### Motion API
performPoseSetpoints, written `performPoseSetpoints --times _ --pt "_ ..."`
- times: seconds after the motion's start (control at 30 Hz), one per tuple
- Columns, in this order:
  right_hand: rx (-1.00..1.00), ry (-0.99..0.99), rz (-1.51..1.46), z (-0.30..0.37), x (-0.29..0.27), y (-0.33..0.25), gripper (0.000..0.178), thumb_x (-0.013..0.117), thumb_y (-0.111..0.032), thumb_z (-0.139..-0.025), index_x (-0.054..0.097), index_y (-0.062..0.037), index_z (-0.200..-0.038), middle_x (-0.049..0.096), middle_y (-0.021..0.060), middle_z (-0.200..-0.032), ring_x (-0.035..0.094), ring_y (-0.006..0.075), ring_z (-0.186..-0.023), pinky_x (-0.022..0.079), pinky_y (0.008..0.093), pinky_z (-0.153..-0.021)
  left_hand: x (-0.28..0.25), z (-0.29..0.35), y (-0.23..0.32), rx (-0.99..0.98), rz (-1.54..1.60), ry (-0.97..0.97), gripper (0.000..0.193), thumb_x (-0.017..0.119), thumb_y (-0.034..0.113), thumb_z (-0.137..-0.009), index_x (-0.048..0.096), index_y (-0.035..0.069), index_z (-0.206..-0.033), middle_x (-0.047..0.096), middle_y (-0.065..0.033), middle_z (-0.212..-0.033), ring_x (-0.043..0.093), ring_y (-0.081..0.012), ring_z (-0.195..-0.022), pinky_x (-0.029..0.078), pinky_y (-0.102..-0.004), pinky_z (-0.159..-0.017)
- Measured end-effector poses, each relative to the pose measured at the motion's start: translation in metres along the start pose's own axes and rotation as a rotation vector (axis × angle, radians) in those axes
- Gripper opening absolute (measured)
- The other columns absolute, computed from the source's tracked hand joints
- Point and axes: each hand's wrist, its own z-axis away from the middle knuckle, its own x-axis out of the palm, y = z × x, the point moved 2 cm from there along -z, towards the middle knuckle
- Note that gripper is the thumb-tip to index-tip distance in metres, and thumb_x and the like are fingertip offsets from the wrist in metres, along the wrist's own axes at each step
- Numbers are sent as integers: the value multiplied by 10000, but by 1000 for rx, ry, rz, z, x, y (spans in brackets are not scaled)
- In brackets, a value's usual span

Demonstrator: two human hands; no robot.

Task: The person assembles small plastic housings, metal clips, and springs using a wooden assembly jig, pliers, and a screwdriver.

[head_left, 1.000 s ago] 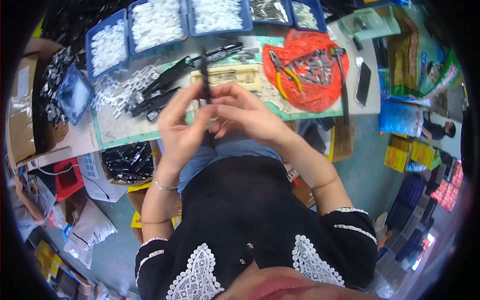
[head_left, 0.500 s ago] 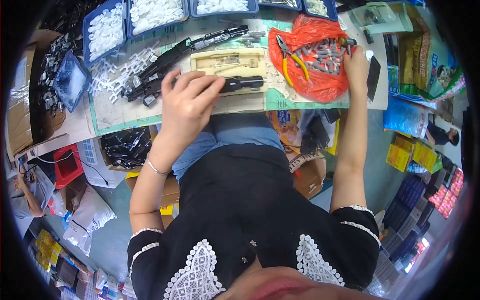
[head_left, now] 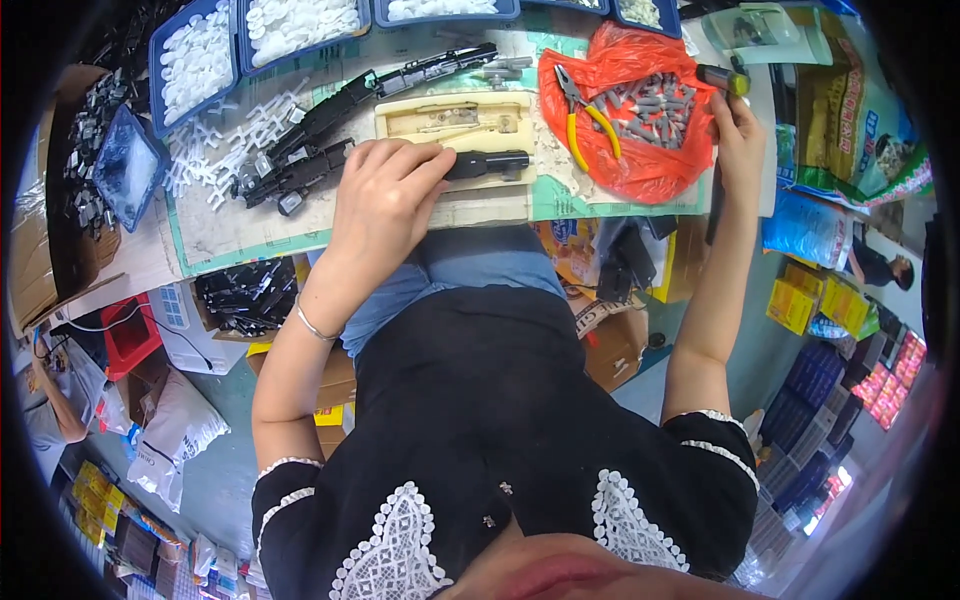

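My left hand (head_left: 385, 195) is closed over a long black plastic part (head_left: 490, 164) lying in a cream holding block (head_left: 455, 110); the fingers cover its left portion. At the right edge of a red plastic bag (head_left: 640, 185), my right hand (head_left: 738, 150) has its fingers curled at a short, dark, hammer-like tool (head_left: 722, 78) with a yellowish end. Its handle is mostly hidden by the hand. Small grey pointed pieces (head_left: 650, 110) lie heaped in the bag. Yellow-handled pliers (head_left: 585, 115) rest on the bag's left side.
Long black assemblies (head_left: 345, 105) lie left of the block. White T-shaped pieces (head_left: 225, 150) are scattered beyond them. Blue bins (head_left: 240, 40) of white parts line the far edge. A blue tray (head_left: 130, 170) leans by black parts. A green clear container (head_left: 765, 40) stands far right.
My right hand and the dark tool have moved right, away from the grey pieces. The left hand's fingers have lowered and bunched on the black part.
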Motion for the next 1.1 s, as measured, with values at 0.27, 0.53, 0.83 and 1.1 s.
performPoseSetpoints --times 0.27,0.53,0.83,1.1 --pt "-597 -218 195 119 83 -118 255 578 -17 -859 609 9 -1110 637 159 -879 621 249 -742 479 350 -647 13 -3 17 124 -307 -4 167 633 64 -745 614 -31 -881 633 -149 -914 599 -235 -778 480 -323 -671" --pt "-480 -215 230 127 107 -95 293 585 -99 -872 585 -27 -1156 587 164 -781 594 332 -692 467 386 -594 16 -3 23 107 -413 -85 198 588 47 -757 615 -41 -933 636 -144 -952 622 -236 -835 499 -325 -694" --pt "-659 -347 277 134 119 -96 383 646 -91 -819 581 -62 -1195 546 98 -696 554 239 -575 454 357 -539 26 2 26 230 -574 87 92 612 16 -772 622 -75 -772 624 -222 -869 615 -279 -792 498 -306 -668" --pt "-591 -286 238 127 115 -92 326 617 -56 -841 601 -63 -1166 594 117 -766 596 255 -631 473 347 -569 32 6 30 212 -640 84 147 605 25 -762 641 -109 -810 627 -269 -904 635 -323 -831 517 -327 -686"
